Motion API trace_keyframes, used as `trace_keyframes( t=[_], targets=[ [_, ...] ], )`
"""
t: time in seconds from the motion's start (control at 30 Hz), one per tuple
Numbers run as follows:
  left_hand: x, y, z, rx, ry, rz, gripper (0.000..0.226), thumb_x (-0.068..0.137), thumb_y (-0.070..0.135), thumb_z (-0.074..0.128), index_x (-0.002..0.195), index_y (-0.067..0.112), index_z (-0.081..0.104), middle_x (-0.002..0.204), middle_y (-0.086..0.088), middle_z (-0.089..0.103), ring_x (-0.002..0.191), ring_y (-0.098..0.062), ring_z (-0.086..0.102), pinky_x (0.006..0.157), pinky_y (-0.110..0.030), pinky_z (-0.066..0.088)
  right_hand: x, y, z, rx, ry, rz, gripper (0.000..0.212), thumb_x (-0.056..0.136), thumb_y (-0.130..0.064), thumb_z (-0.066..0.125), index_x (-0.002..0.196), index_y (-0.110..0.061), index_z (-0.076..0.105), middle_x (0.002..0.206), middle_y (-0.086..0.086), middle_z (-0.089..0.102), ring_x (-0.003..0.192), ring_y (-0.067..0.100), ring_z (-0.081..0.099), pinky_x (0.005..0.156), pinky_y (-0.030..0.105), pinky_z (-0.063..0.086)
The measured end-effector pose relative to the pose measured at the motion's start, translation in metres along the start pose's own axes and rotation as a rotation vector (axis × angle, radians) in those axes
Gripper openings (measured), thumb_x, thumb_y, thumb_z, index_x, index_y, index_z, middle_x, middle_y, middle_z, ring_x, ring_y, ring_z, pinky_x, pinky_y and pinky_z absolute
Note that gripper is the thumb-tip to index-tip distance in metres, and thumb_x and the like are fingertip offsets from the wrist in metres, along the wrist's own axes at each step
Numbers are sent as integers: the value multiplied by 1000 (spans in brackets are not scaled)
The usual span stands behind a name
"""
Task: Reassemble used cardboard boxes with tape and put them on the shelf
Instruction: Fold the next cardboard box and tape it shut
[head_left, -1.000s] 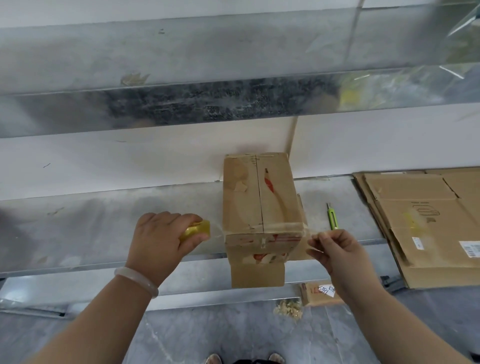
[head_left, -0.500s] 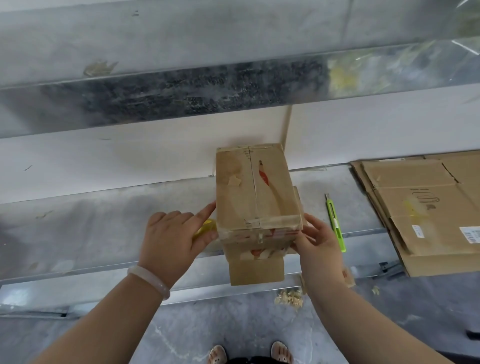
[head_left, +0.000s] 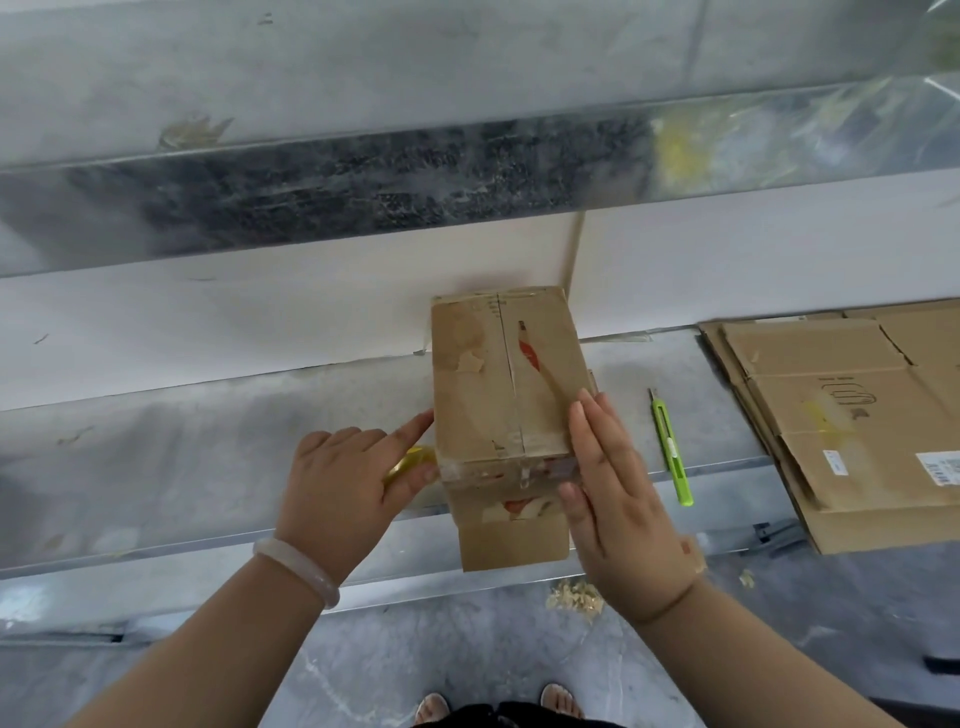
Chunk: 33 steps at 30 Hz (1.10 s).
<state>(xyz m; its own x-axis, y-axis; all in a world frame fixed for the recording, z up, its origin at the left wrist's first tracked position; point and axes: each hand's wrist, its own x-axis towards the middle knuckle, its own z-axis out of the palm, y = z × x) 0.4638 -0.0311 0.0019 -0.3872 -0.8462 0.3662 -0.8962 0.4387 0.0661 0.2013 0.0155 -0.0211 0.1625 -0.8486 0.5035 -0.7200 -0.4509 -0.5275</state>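
A small worn cardboard box stands on the grey metal shelf, its near end hanging over the shelf's front edge. Clear tape runs across its near top edge. My left hand grips a yellow tape roll against the box's left side, with the forefinger stretched out to touch the box. My right hand lies flat with straight fingers along the box's right side, pressing the tape down.
A green utility knife lies on the shelf right of the box. A stack of flattened cardboard boxes fills the shelf's right end. A white wall rises behind; an upper metal shelf overhangs. Shavings lie on the floor below.
My right hand let go of the stretched tape end, moved in and now lies flat on the box's right side. My left hand brought the roll up against the left side.
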Motion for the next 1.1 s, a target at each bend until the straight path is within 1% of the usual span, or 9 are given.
trace_keyframes(
  t=[0.13, 0.2, 0.37, 0.47, 0.57, 0.67, 0.77, 0.9, 1.1],
  targets=[
    [3, 0, 1, -44, 5, -2, 54, 96, 58, 32, 128, 29, 63, 58, 11, 53, 55, -15, 55, 61, -33, 42, 16, 9, -18, -262, 41, -102, 51, 103, -47, 39, 140, -14, 51, 148, 2, 48, 144, 28, 36, 114, 59, 29],
    [5, 0, 2, -63, 9, -1, 54, 96, 58, 32, 128, 28, 63, 59, 11, 54, 57, -15, 57, 61, -35, 44, 30, 0, -24, -303, 106, -145, 44, 100, -44, 48, 131, -16, 62, 141, 1, 56, 141, 30, 40, 114, 60, 30],
    [5, -1, 3, -78, 21, 2, 58, 99, 60, 24, 127, 29, 64, 60, 11, 56, 57, -15, 58, 62, -34, 46, 48, -33, 6, -233, 38, -350, 32, 100, -34, 54, 126, -22, 68, 133, -5, 63, 132, 23, 52, 109, 48, 42],
    [3, -5, 5, -106, -7, -1, 58, 98, 63, 22, 126, 33, 63, 61, 13, 56, 59, -13, 59, 64, -33, 46, 46, -27, 22, -235, 94, -342, 25, 97, -30, 64, 121, -27, 71, 129, -10, 65, 126, 17, 58, 100, 45, 49],
    [-2, -16, 7, -239, -46, -32, 54, 98, 64, 25, 128, 37, 61, 63, 17, 47, 61, -6, 52, 65, -34, 46, 45, -21, 23, -200, 128, -322, 25, 91, -27, 73, 116, -28, 74, 126, -11, 67, 124, 16, 60, 97, 44, 50],
    [-7, -23, 4, -296, -45, -20, 52, 99, 62, 27, 127, 36, 62, 65, 20, 39, 62, -1, 42, 65, -32, 45, 47, -27, 22, -176, 123, -283, 22, 92, -34, 70, 112, -28, 76, 123, -11, 68, 123, 14, 60, 99, 43, 49],
    [-7, -23, 2, -300, -44, -14, 53, 99, 62, 26, 127, 36, 62, 67, 22, 36, 63, 1, 40, 65, -32, 44, 50, -33, 24, -141, 156, -205, 24, 88, -45, 71, 103, -29, 79, 115, -12, 72, 118, 11, 63, 98, 41, 49],
    [-6, -26, 2, -332, -22, 7, 53, 100, 61, 26, 128, 34, 61, 73, 21, 40, 65, 1, 42, 64, -29, 42, 51, -35, 29, -126, 203, -177, 18, 85, -42, 75, 97, -29, 80, 110, -13, 73, 113, 10, 65, 94, 43, 50],
    [-17, -44, -2, -409, 38, 129, 46, 99, 58, 36, 135, 33, 50, 88, 8, 54, 73, -4, 48, 66, -19, 41, 49, -33, 30, -142, 219, -200, 16, 87, -41, 75, 98, -30, 79, 112, -13, 72, 114, 10, 65, 93, 44, 51]
  ],
)
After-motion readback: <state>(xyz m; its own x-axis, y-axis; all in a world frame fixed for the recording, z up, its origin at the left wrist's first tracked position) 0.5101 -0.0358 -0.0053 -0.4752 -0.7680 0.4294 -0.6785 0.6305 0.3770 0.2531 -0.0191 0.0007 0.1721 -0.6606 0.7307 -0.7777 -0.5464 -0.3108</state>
